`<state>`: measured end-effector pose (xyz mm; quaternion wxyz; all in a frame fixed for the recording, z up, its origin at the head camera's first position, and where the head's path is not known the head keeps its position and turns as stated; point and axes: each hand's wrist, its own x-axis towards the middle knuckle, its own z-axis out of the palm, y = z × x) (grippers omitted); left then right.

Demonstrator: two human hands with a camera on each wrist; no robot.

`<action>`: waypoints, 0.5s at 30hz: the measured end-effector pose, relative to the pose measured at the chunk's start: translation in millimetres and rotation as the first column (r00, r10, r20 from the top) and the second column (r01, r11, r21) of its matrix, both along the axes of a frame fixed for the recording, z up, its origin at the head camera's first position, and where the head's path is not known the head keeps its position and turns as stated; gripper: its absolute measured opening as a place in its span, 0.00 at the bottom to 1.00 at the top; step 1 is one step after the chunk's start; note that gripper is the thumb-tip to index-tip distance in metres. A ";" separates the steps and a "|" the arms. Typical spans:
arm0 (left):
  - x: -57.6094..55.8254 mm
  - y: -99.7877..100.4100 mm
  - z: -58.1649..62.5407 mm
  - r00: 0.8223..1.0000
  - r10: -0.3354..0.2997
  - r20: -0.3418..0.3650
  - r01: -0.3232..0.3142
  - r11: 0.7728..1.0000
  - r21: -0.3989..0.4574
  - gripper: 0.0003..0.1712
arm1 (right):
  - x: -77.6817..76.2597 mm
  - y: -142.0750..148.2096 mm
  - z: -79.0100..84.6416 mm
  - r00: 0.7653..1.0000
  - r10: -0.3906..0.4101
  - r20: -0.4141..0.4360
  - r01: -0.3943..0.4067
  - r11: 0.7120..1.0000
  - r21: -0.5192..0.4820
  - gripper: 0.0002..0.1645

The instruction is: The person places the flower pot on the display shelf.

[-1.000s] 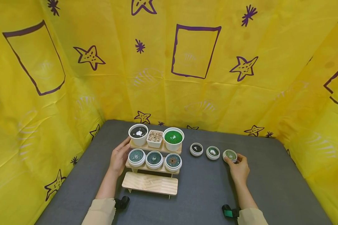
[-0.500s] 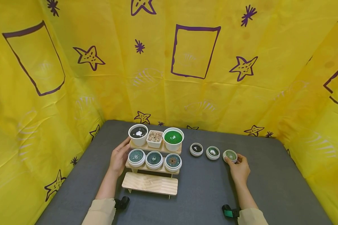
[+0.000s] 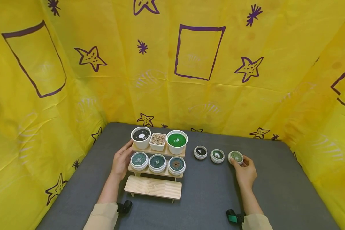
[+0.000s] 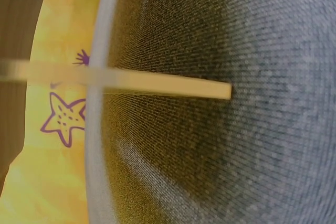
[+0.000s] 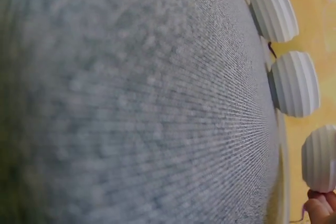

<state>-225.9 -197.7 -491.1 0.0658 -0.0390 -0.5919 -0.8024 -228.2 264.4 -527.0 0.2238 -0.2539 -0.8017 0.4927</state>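
On the right of the table, my right hand (image 3: 245, 172) pinches a small ribbed white bowl (image 3: 236, 157) with pale green contents. The right wrist view shows this bowl (image 5: 318, 158) a little off the tabletop, with fingertips (image 5: 321, 206) against it. My left hand (image 3: 122, 161) rests against the left end of a tiered wooden stand (image 3: 153, 187), beside the tall white cup (image 3: 141, 138) with dark contents; its fingertips are partly hidden. The left wrist view shows a wooden strip (image 4: 173, 83) but no hand.
The stand's top tier also bears a square dish (image 3: 158, 141) of brown flakes and a green-filled cup (image 3: 176, 141). Its middle tier holds three white bowls (image 3: 157, 163). Two small bowls, one dark (image 3: 200, 152) and one green (image 3: 217, 156), sit between stand and right hand. Yellow cloth (image 3: 126, 80) surrounds the table.
My right hand and the pale green bowl have shifted slightly up and to the right. The left hand and the stand have kept their places.
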 end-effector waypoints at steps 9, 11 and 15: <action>0.9 -0.1 1.5 1.000 0.011 0.013 -0.011 1.000 -0.002 0.20 | 1.5 -11.8 20.7 0.997 0.005 -0.080 -0.009 0.999 -0.052 0.37; 0.9 0.0 1.4 1.000 0.014 0.012 -0.014 1.000 -0.002 0.20 | 2.7 -14.9 27.6 0.994 0.013 -0.110 -0.022 0.997 -0.080 0.38; 1.1 0.3 1.4 1.000 0.014 0.014 -0.014 1.000 0.001 0.20 | 5.4 -22.4 42.3 0.982 0.020 -0.186 -0.046 0.990 -0.134 0.37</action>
